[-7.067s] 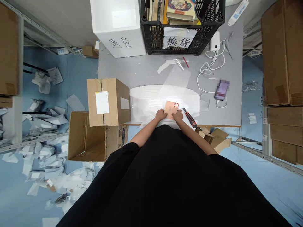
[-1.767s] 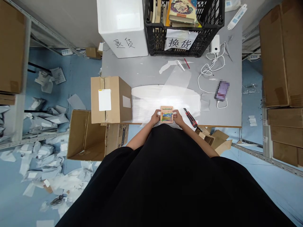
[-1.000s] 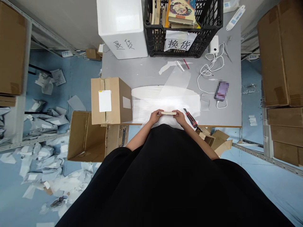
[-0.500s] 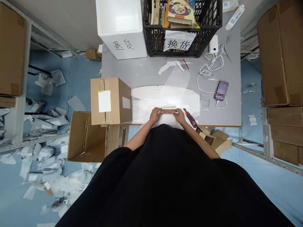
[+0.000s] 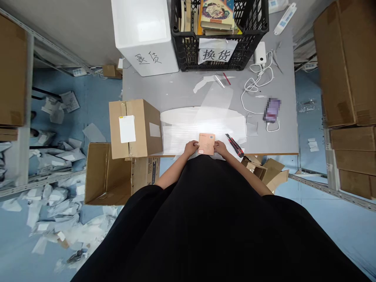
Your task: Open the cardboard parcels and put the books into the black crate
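Observation:
A small pinkish-orange book [image 5: 206, 143] with a barcode near its top right corner faces up at the front edge of the table. My left hand [image 5: 191, 148] grips its left edge, fingers closed. On the opposite edge, my right hand [image 5: 220, 148] pinches the book too. Beneath is a white padded sheet [image 5: 182, 121] spread on the grey table. Just right of my right hand lies a red and black box cutter [image 5: 235, 145].
A closed cardboard box [image 5: 135, 127] stands left, above an open carton [image 5: 108, 176]. Behind are a white bin [image 5: 147, 43] and a black crate [image 5: 217, 58] of books. A phone [image 5: 272, 110] with a white cable [image 5: 246, 88] lies right.
The book has turned from showing its page edge to showing a flat cover, with both hands still at its sides. The camera view has shifted slightly.

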A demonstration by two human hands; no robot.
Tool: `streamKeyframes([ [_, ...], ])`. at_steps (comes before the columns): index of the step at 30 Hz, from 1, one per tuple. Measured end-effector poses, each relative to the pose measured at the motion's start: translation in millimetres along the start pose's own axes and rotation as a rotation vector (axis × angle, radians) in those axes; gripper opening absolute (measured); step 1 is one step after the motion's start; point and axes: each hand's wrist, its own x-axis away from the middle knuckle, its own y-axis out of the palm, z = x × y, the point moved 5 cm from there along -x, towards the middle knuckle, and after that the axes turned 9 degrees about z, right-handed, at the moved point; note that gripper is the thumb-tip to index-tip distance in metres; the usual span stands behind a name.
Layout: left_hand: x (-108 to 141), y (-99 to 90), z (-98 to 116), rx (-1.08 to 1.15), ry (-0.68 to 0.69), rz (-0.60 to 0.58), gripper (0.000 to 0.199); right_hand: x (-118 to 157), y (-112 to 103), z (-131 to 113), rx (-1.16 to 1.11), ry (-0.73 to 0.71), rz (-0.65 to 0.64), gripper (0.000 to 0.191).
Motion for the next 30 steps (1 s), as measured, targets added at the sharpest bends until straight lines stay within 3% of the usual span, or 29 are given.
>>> streamKeyframes([
  [9, -0.7, 4.7, -5.8, 0.068, -0.074, 0.015, 0.029, -4.0, -3.8, 5.7, 0.115, -0.094, 0.065, 0.039],
  [14, 7.8, 9.4, -4.6, 0.443, -0.317, -0.094, 0.036, -0.1, -6.3, -4.1, 0.048, -0.164, 0.038, 0.042],
  [16, 9.9, 7.8, -1.4, 0.584, -0.350, -0.139, 0.045, 0.8, -8.4, -9.5, -0.046, -0.138, 0.012, 0.043],
  [20, 4.6, -5.7, 9.1, 0.688, -0.174, -0.174, 0.070, 1.0, -11.3, -17.4, -0.334, -0.018, -0.077, 0.048],
  [25, -6.3, -16.4, 19.8, 0.524, 0.069, -0.120, 0.046, -2.1, -16.8, -28.3, -0.384, -0.113, -0.053, 0.048],
  [30, -11.2, -19.0, 32.0, 0.576, 0.131, -0.033, 0.033, -7.1, -18.1, -36.4, -0.371, -0.210, -0.008, 0.035],
])
